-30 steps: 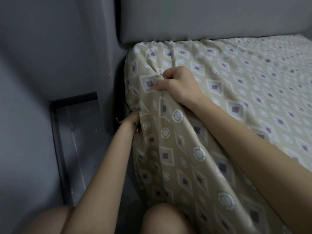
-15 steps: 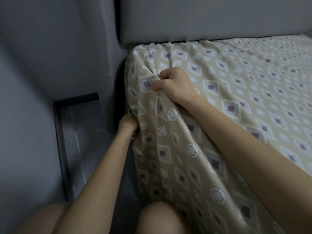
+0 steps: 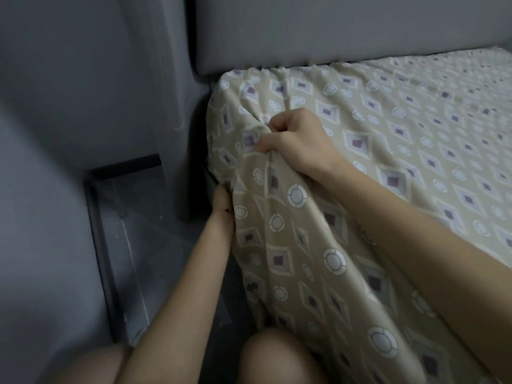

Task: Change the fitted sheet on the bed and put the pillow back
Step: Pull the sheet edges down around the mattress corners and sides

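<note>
Two bare hands work at the near corner of the bed, where the fitted sheet [image 3: 360, 151] — beige, printed with diamonds and small rings — lies over the mattress top and hangs down its side. The right hand [image 3: 293, 139] sits on the corner's upper edge, fist closed tight on a bunch of the fabric, so that folds run down from the knuckles. The left hand [image 3: 221, 200] is lower, at the side of the corner; its fingers are tucked under the sheet's hanging edge and hidden by the cloth, so whether they are closed on the hem or spread flat cannot be told.

Behind the corner stands the grey padded headboard [image 3: 332, 31], touching the sheet's gathered back edge. A grey wall [image 3: 69, 79] closes in on the left, with a narrow vertical grey panel [image 3: 177, 106] just beside the mattress corner — the gap between them is dark and tight, and the left forearm reaches up into it. Below lies a strip of grey floor [image 3: 144, 245] bordered by a dark skirting strip [image 3: 102, 245].

Both bare knees show at the bottom edge, the right knee [image 3: 277, 358] touching the hanging sheet, the left knee [image 3: 91, 367] near the wall. No pillow is in view.
</note>
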A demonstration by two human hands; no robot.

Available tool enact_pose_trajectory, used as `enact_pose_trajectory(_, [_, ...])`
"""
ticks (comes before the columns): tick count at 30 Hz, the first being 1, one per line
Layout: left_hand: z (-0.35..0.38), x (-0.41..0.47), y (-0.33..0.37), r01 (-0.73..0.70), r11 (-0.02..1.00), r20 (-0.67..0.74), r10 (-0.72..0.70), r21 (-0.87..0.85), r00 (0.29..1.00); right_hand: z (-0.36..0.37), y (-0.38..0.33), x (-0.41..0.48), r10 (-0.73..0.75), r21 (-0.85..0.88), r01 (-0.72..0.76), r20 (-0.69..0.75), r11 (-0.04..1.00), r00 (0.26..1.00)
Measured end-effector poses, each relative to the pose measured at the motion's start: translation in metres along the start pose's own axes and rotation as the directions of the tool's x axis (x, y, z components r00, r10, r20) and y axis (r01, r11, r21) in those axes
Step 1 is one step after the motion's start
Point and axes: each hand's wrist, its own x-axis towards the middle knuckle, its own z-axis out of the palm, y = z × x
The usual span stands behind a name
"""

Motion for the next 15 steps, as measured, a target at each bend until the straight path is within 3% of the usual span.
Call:
enact_pose_trajectory(1, [0.003, 0.003, -0.001, -0.005, 1.000, 0.012, 0.004, 0.026, 1.000, 0.000, 0.001, 0.000, 0.006, 0.001, -0.006, 0.002, 1.000, 1.000])
enact_pose_trajectory(4, [0.006, -0.002, 0.013, -0.050, 0.938, 0.037, 0.039, 0.344, 0.999, 0.001, 0.003, 0.001, 0.003, 0.004, -0.003, 0.011, 1.000, 1.000])
enact_pose_trajectory(5, [0.004, -0.006, 0.022, -0.026, 0.875, 0.059, -0.003, 0.483, 0.998, 0.002, 0.004, 0.001, 0.003, -0.001, -0.003, 0.011, 1.000, 1.000])
enact_pose_trajectory(7, [-0.003, -0.010, 0.042, -0.013, 0.636, 0.059, -0.051, 0.771, 0.997, 0.005, 0.009, 0.000, 0.000, -0.006, 0.000, 0.012, 1.000, 1.000])
enact_pose_trajectory(9, [-0.013, 0.001, 0.051, -0.063, 0.502, 0.042, 0.052, 0.863, 0.998, 0.009, 0.013, -0.001, -0.001, -0.002, 0.001, 0.015, 1.000, 1.000])
enact_pose_trajectory(12, [-0.020, 0.006, 0.033, -0.189, 0.564, 0.086, 0.205, 0.804, 0.975, 0.010, 0.013, -0.002, 0.019, -0.050, -0.018, 0.017, 0.999, 1.000])
enact_pose_trajectory(15, [-0.042, 0.007, -0.010, -0.108, 0.623, -0.024, 0.199, 0.774, 0.980, 0.009, 0.003, -0.014, 0.035, -0.246, -0.028, 0.023, 0.969, 0.999])
